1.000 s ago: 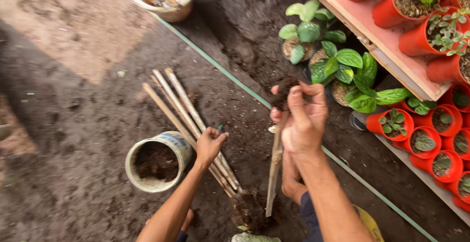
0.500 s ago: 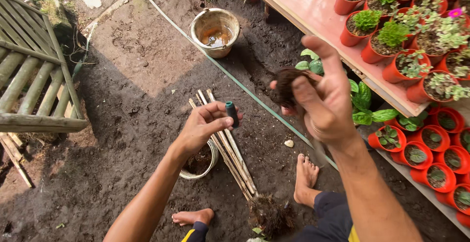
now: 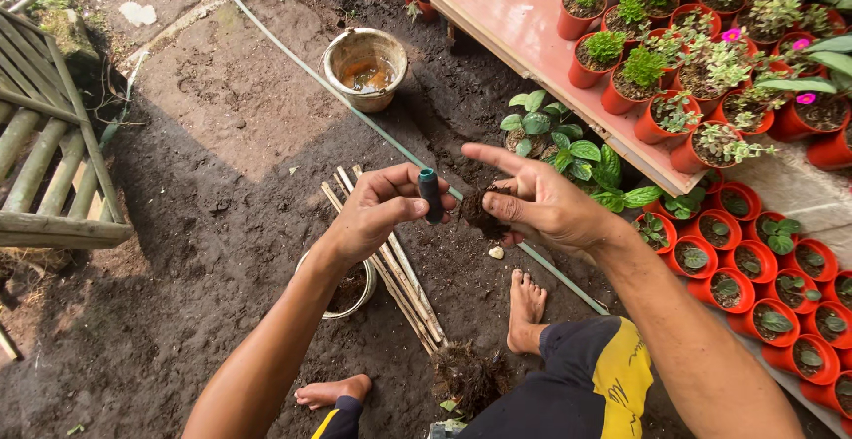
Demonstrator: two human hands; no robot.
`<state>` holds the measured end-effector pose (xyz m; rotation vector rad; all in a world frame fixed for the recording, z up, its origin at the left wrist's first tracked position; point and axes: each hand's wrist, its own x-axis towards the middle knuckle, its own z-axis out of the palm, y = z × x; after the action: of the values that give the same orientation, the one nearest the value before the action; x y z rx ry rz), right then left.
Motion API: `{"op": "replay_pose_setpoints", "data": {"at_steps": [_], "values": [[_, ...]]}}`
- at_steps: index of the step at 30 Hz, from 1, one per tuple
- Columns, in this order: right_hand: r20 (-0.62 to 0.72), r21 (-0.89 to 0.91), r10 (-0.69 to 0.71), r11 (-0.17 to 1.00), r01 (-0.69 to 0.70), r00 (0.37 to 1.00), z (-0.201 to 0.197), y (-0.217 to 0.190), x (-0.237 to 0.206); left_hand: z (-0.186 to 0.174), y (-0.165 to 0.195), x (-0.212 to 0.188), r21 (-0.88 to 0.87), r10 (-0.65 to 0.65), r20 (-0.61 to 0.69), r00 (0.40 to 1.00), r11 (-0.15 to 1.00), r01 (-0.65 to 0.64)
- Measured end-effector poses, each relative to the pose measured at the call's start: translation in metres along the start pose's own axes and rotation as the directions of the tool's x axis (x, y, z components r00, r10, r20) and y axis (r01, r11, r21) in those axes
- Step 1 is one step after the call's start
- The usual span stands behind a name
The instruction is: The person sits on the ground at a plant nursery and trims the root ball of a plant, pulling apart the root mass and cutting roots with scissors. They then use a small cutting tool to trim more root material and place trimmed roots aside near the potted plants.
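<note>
Near the middle of the frame the left hand (image 3: pixel 377 213) pinches a small dark tool (image 3: pixel 430 196) with a teal cap, thumb underneath, index and middle fingers curled over its top. The grip is closed on it, and the tool stands nearly upright. It looks light, stiff and smooth, probably easy to hold by the barrel but apt to slip in soiled fingers, so a hold low on the shaft seems safest.

Just right of it the right hand (image 3: pixel 541 208) cradles a soil clump (image 3: pixel 484 211), dark and fibrous, between thumb and bent fingers, while the index finger sticks out straight toward the upper left. The clump looks soft and crumbly; I judge it would break apart under a hard squeeze, so a loose cupping hold from beneath suits it. The tool's tip and the clump are nearly touching; whether they meet I cannot tell.

Below the hands lie bamboo sticks (image 3: pixel 390 266) in a bundle across a small pail (image 3: pixel 352 290) on the bare earth. A larger bucket (image 3: pixel 366 68) with brown water sits in the upper middle, beside a green hose (image 3: pixel 355 110) running diagonally. Red pots (image 3: pixel 737 253) of seedlings fill the right edge, and leafy plants (image 3: pixel 568 150) stand under a pink shelf (image 3: pixel 506 13). Bare feet (image 3: pixel 525 308) rest at the bottom.
</note>
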<state>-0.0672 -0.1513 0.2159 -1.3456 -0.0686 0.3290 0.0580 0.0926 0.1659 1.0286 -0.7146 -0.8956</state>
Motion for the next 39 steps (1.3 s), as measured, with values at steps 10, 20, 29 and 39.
{"op": "replay_pose_setpoints", "data": {"at_steps": [10,20,29,39], "values": [[-0.056,-0.013,0.117,0.993,-0.118,0.992,0.005,0.012,0.000,0.010,0.013,0.013,0.108,0.036,-0.021,0.999,0.994,-0.033],[-0.374,0.027,-0.048,0.998,0.062,0.926,-0.010,0.011,-0.009,0.014,-0.015,0.026,-0.042,0.027,-0.199,0.980,0.998,-0.036],[-0.310,0.099,-0.054,0.991,0.089,0.949,-0.030,0.010,-0.013,0.009,-0.015,0.036,-0.034,0.055,-0.127,0.990,0.998,-0.060],[-0.142,0.160,-0.040,0.985,0.062,0.989,-0.017,-0.018,-0.012,0.035,0.032,0.050,0.050,0.047,0.055,0.997,0.998,-0.050]]}}
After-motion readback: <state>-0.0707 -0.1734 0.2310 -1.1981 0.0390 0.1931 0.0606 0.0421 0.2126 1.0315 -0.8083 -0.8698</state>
